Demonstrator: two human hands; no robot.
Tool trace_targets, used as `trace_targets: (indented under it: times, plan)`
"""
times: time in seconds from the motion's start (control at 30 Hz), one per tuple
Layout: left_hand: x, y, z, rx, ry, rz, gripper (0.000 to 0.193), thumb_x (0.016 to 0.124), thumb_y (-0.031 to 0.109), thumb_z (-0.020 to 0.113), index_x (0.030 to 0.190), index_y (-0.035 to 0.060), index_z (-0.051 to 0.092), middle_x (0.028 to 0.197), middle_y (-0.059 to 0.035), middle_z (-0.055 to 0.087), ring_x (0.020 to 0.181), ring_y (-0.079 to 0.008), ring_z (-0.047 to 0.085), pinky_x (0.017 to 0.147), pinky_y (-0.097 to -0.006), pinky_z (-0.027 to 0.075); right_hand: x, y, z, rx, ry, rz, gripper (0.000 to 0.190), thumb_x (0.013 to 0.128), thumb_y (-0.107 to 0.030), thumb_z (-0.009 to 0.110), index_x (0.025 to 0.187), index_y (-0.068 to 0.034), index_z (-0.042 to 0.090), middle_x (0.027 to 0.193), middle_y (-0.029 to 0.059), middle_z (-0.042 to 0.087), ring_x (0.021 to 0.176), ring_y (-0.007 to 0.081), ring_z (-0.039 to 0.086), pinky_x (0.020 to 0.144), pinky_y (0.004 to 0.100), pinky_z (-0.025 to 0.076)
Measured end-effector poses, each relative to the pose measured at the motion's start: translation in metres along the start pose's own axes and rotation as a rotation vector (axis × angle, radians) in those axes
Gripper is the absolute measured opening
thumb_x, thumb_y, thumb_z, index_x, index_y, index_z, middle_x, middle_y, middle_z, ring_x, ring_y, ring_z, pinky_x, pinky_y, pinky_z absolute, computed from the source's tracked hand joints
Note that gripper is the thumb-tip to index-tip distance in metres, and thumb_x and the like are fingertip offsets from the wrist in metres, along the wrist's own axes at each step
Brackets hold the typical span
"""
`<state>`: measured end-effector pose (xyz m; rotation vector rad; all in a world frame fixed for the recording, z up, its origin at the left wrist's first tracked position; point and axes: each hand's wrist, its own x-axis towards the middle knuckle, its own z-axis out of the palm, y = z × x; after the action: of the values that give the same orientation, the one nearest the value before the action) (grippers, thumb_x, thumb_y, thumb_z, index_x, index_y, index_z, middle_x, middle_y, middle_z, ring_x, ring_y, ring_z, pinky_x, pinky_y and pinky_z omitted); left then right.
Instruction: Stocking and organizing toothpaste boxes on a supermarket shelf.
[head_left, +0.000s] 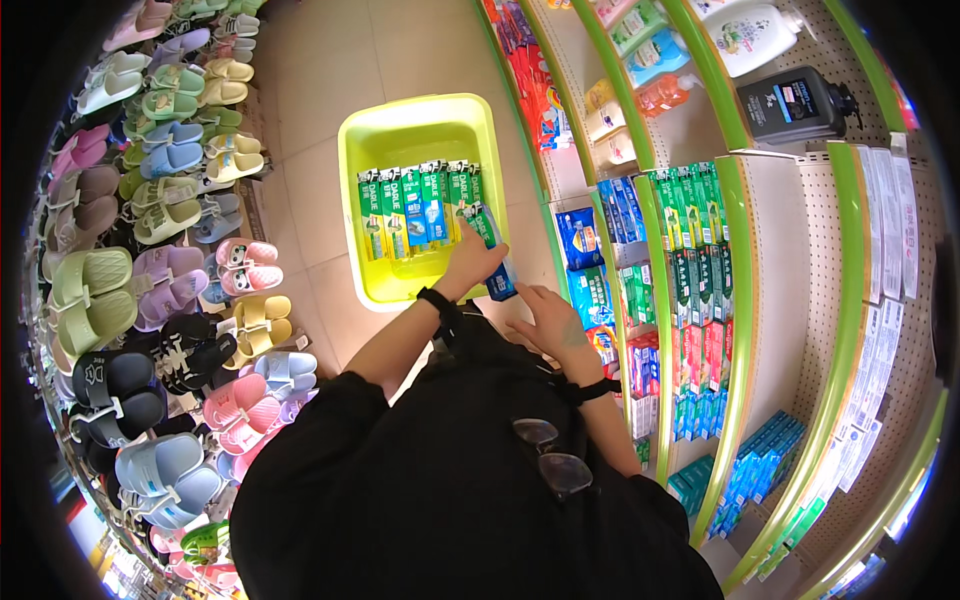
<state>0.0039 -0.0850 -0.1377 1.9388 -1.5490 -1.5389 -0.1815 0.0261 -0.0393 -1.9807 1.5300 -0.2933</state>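
My left hand (474, 259) grips a dark blue and green Darlie toothpaste box (496, 274) over the near right corner of a yellow-green plastic tub (346, 225). The box slants, its lower end towards my right hand (549, 321). That hand is held palm down with fingers spread, its fingertips close to the box's end; whether they touch it I cannot tell. Inside the tub, several green and yellow Darlie toothpaste boxes (391, 217) lie side by side, with blue ones (426, 206) among them. The tub stands on the tiled floor.
Shelves with green edges (739, 300) rise on the right, holding toothpaste boxes (686, 206), detergent bags (581, 236) and pump bottles, among them a black bottle (795, 105). On the left hangs a dense rack of slippers (169, 277). Tiled floor (322, 45) runs between them.
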Motion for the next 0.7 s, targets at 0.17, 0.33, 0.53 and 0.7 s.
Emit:
trace_targets:
  times: [0.17,0.33,0.53,0.7]
  plan:
    - [0.075,-0.027,-0.001,0.361,0.008,0.051,0.120,0.092,0.046,0.068,0.160,-0.0203,-0.005,0.101,-0.0330,0.075,0.091,-0.0464,0.076,0.079,-0.0521,0.062,-0.023,0.016,0.006,-0.021,-0.072,0.194,0.057,0.093,-0.034,0.078,0.138,-0.003,0.063,0.123,0.0213,0.070,0.115,0.0399,0.067,0.098,0.0482,0.055]
    - [0.137,-0.031,-0.011,0.534,0.040,-0.036,0.116,0.095,0.046,0.066,0.165,-0.0115,-0.006,0.101,-0.0240,0.078,0.086,-0.0381,0.078,0.072,-0.0489,0.061,-0.061,0.023,0.003,-0.044,-0.092,0.408,0.056,0.095,-0.036,0.077,0.138,-0.003,0.063,0.125,0.0220,0.070,0.116,0.0409,0.067,0.098,0.0489,0.055]
    - [0.168,-0.053,-0.009,0.676,0.052,-0.176,0.108,0.100,0.037,0.062,0.169,-0.0010,-0.012,0.095,-0.0151,0.080,0.078,-0.0324,0.077,0.062,-0.0476,0.057,-0.082,0.026,0.007,-0.007,-0.066,0.536,0.055,0.097,-0.037,0.075,0.139,-0.003,0.063,0.126,0.0227,0.071,0.117,0.0418,0.068,0.099,0.0493,0.055]
    - [0.174,-0.055,0.001,0.621,0.047,-0.204,0.108,0.101,0.035,0.062,0.168,-0.0007,-0.015,0.095,-0.0157,0.080,0.077,-0.0326,0.077,0.061,-0.0449,0.057,-0.081,0.028,0.009,0.041,-0.089,0.577,0.057,0.098,-0.038,0.075,0.141,-0.002,0.063,0.130,0.0241,0.070,0.120,0.0418,0.067,0.103,0.0486,0.054]
